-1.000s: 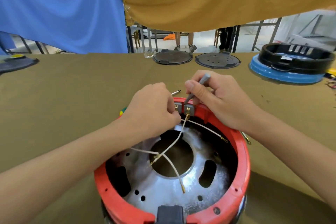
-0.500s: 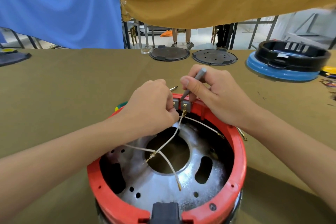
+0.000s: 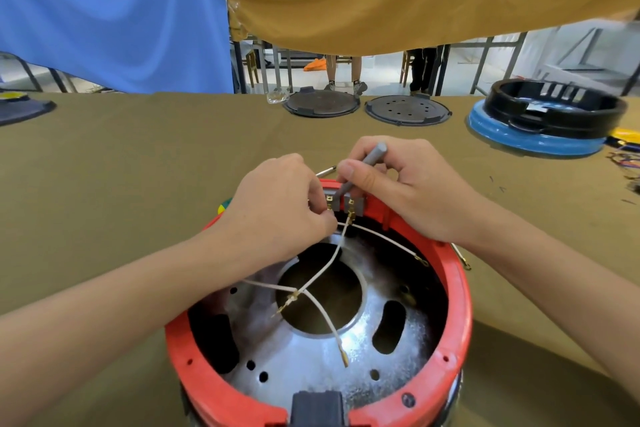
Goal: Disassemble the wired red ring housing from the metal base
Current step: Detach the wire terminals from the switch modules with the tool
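Two curled hands (image 3: 277,208) (image 3: 408,187) at ring housing (image 3: 453,315)

No readable text anywhere in this view: nothing legible, no brand or number, shows on any of the parts or on the covers lying on the table.

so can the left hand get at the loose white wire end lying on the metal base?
Probably yes. The loose wire end lies exposed on the metal base inside the red ring housing, with nothing over it. But the left hand is busy pinching at the terminal block, so it would have to let go first.
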{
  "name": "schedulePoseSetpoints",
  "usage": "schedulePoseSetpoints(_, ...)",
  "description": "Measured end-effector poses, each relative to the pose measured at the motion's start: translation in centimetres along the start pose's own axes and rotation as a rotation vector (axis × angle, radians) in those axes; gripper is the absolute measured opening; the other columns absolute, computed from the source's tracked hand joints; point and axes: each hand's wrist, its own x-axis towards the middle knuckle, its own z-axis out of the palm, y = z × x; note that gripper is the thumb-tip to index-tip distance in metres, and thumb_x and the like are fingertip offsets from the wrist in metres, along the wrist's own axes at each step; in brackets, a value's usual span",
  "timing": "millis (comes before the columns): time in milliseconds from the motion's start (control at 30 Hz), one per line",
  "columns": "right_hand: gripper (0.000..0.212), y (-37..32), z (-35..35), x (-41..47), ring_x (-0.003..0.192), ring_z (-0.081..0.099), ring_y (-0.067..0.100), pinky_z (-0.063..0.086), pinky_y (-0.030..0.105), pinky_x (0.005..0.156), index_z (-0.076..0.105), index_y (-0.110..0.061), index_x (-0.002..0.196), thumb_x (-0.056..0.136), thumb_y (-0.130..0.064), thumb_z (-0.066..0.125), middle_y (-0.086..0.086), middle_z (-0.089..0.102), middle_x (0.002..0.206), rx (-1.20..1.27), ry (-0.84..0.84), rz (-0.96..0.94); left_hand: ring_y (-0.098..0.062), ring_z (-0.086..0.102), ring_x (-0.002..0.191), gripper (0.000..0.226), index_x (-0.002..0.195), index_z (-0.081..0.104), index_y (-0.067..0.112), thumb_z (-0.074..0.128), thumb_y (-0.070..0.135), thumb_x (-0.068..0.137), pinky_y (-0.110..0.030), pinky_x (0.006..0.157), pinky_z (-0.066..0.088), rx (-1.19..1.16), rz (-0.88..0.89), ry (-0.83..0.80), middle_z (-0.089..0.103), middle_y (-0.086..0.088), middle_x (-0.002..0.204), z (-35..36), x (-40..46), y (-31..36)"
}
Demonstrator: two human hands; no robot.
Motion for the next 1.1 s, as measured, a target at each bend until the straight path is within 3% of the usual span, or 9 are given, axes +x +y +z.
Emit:
schedulePoseSetpoints(133, 0.028, 0.2, 0.1, 0.4, 0.066, 0.066, 0.009, 0.05, 0.024, 0.063, 0.068, -0.009, 0.086, 0.099, -0.031, 0.056, -0.006, 0.068, 0.074, 0.001, 0.014, 0.051, -0.012, 0.049, 0.073, 0.011, 0.07, 0.075, 0.024, 0.072, 0.032, 0.076, -0.027, 0.064, 0.033, -0.022, -0.006, -0.015, 0.045, 0.01, 0.074, 0.1, 0.1, 0.0)
schedulePoseSetpoints(300, 0.029, 0.4, 0.4, 0.9, 0.063, 0.058, -0.003, 0.042, 0.009, 0.062, 0.069, -0.008, 0.083, 0.101, -0.024, 0.054, -0.009, 0.063, 0.069, 0.105, 0.029, 0.126, -0.01, 0.049, 0.071, 0.01, 0.067, 0.074, 0.024, 0.072, 0.029, 0.075, -0.026, 0.063, 0.033, -0.029, -0.004, 0.004, 0.047, 0.012, 0.073, 0.1, 0.2, 0.1)
schedulePoseSetpoints(533, 0.034, 0.3, 0.8, 1.3, 0.061, 0.057, 0.0, 0.044, 0.012, 0.062, 0.068, -0.01, 0.08, 0.102, -0.029, 0.052, -0.007, 0.061, 0.067, 0.158, 0.07, 0.207, -0.01, 0.052, 0.069, 0.012, 0.064, 0.071, 0.024, 0.071, 0.027, 0.076, -0.027, 0.062, 0.036, -0.052, 0.009, -0.022, 0.049, 0.011, 0.075, 0.0, 0.2, 0.1)
schedulePoseSetpoints(667, 0.034, 0.2, 0.8, 1.1, 0.063, 0.057, 0.003, 0.047, 0.016, 0.065, 0.068, -0.011, 0.08, 0.103, -0.03, 0.051, -0.003, 0.061, 0.069, 0.167, 0.083, 0.223, -0.008, 0.052, 0.069, 0.011, 0.065, 0.073, 0.022, 0.071, 0.027, 0.076, -0.025, 0.06, 0.036, -0.056, -0.009, -0.017, 0.05, 0.01, 0.076, 0.1, 0.2, 0.1)
schedulePoseSetpoints(767, 0.031, -0.3, 0.8, 0.7, 0.072, 0.064, 0.01, 0.054, 0.031, 0.073, 0.067, -0.013, 0.083, 0.102, -0.032, 0.051, 0.002, 0.067, 0.077, 0.06, 0.078, 0.173, -0.01, 0.052, 0.068, 0.013, 0.065, 0.073, 0.021, 0.07, 0.03, 0.074, -0.023, 0.056, 0.036, -0.035, -0.017, -0.003, 0.05, 0.008, 0.076, 0.1, 0.2, 0.1)
schedulePoseSetpoints(900, 0.03, -0.9, 0.7, 0.5, 0.076, 0.066, 0.02, 0.053, 0.047, 0.077, 0.067, -0.01, 0.085, 0.1, -0.033, 0.054, 0.006, 0.069, 0.078, -0.025, 0.058, 0.132, -0.01, 0.053, 0.069, 0.013, 0.066, 0.073, 0.021, 0.071, 0.03, 0.074, -0.03, 0.062, 0.043, -0.027, -0.012, -0.009, 0.05, 0.008, 0.076, 0.0, 0.1, 0.2)
schedulePoseSetpoints(1100, 0.031, -0.8, 0.7, 0.4, 0.075, 0.068, 0.019, 0.053, 0.048, 0.075, 0.067, -0.007, 0.085, 0.1, -0.031, 0.056, 0.007, 0.07, 0.078, -0.018, 0.078, 0.107, -0.01, 0.051, 0.071, 0.011, 0.066, 0.07, 0.022, 0.072, 0.029, 0.075, -0.029, 0.064, 0.038, -0.038, -0.023, -0.034, 0.048, 0.008, 0.079, -0.1, 0.1, 0.1)
